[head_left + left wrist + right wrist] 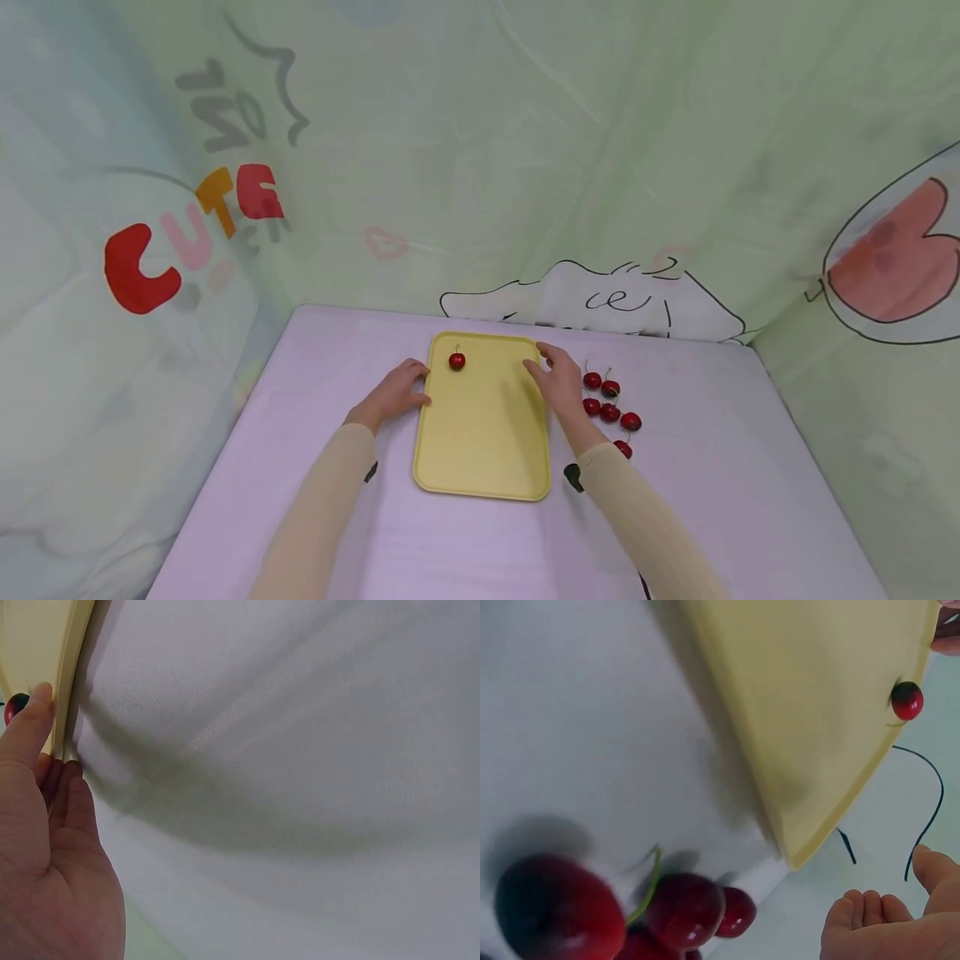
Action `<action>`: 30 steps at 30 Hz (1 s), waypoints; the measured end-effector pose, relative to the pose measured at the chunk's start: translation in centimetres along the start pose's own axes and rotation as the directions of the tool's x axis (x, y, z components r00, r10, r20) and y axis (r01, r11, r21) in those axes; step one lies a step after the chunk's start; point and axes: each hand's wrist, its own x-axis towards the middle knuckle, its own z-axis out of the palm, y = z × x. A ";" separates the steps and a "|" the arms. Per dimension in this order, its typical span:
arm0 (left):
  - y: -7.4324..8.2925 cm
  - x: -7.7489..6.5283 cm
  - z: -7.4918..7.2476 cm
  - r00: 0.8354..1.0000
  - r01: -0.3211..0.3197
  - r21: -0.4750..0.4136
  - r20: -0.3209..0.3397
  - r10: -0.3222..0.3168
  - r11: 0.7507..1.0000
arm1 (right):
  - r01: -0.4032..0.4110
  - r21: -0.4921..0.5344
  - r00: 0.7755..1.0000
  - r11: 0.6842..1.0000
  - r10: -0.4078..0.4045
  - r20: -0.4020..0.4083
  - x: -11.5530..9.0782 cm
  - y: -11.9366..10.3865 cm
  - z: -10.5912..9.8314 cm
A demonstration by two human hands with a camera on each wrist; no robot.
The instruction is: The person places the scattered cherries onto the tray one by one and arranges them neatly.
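A shallow yellow tray (480, 433) lies on the table with one red cherry (457, 361) in its far left corner. My left hand (392, 390) is at the tray's left edge. In the left wrist view its thumb (34, 724) lies over the rim while the other fingers bend against the outside. My right hand (558, 379) hovers by the far right corner, thumb and fingers apart with nothing between them. Beside that hand, several cherries (610, 412) with stems lie to the right of the tray; the forearm partly hides the nearest one.
The lilac table cover (712, 467) stretches out around the tray. Printed cloth walls (465, 167) rise behind and at both sides. Dark pieces of the wrist gear (573, 477) show beside the forearms.
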 end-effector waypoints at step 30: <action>0.4 -0.2 -0.2 1.000 -0.004 0.010 0.004 0.004 1.000 | -0.230 -0.035 0.972 0.972 0.229 -0.046 -0.6 7.0 -8.2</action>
